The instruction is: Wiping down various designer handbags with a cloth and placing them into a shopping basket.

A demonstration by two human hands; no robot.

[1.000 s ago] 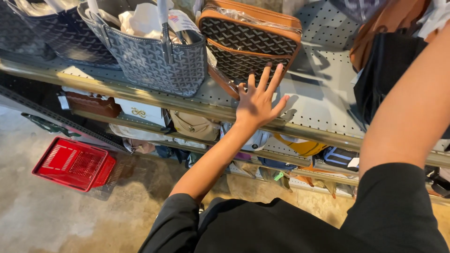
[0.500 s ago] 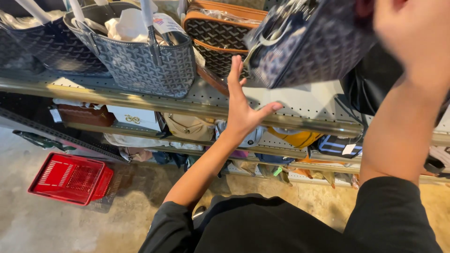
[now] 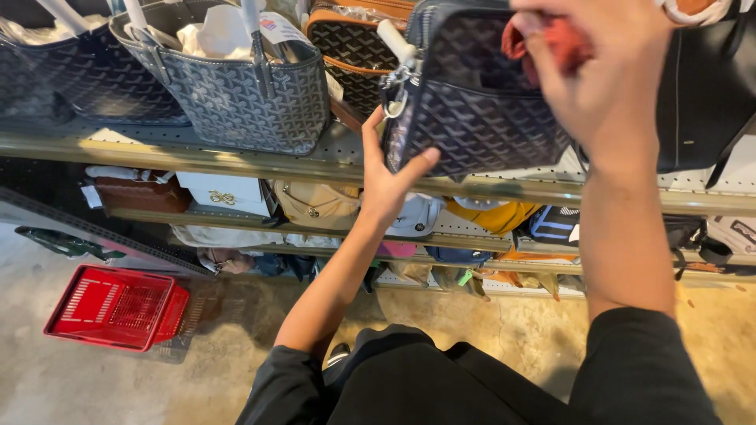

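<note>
our right hand (image 3: 606, 71) blurs, gripping the navy chevron-patterned coated-canvas bag (image 3: 472, 110) with its red lining; our left hand (image 3: 386, 185) clasps its corner.

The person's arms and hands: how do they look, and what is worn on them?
Both arms are bare from the hands to above the elbow, where short black sleeves begin. The left hand and the right hand wear no gloves. No ring, watch or bracelet shows on either, though the right hand is blurred.

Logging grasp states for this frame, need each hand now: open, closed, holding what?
Left hand: closed on the lower corner of the dark patterned bag.
Right hand: closed on the same bag's top.
</note>
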